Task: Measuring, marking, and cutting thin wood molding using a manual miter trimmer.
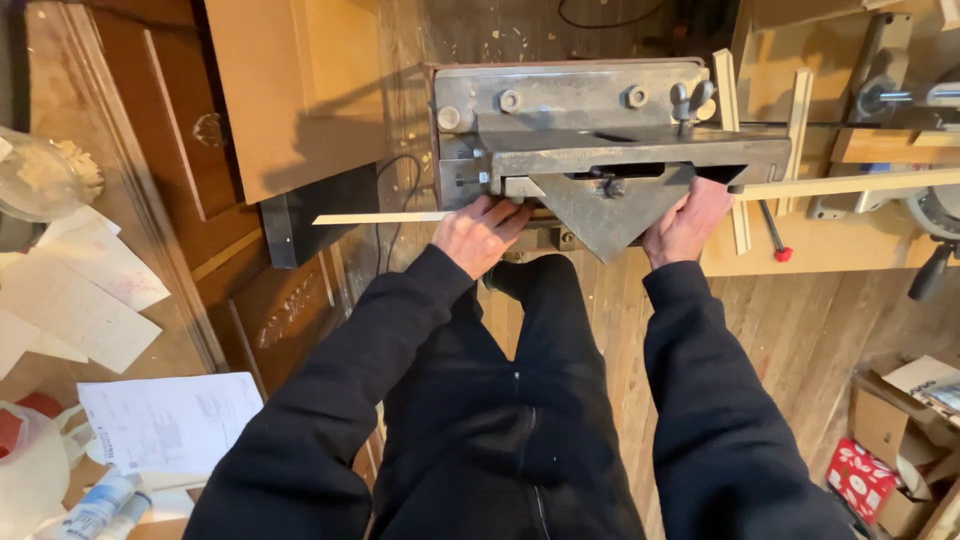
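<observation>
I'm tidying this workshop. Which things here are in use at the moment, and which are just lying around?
In use:
left hand and right hand on the long thin wood strip
grey metal cutting machine the strip passes through

Lying about:
papers
glass jar
red patterned box
red-tipped tool

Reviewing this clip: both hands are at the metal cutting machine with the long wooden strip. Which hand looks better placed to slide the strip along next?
Probably the left hand: its fingers lie on the wooden strip at the metal machine. The right hand rests against the machine's edge, just below the strip.
</observation>
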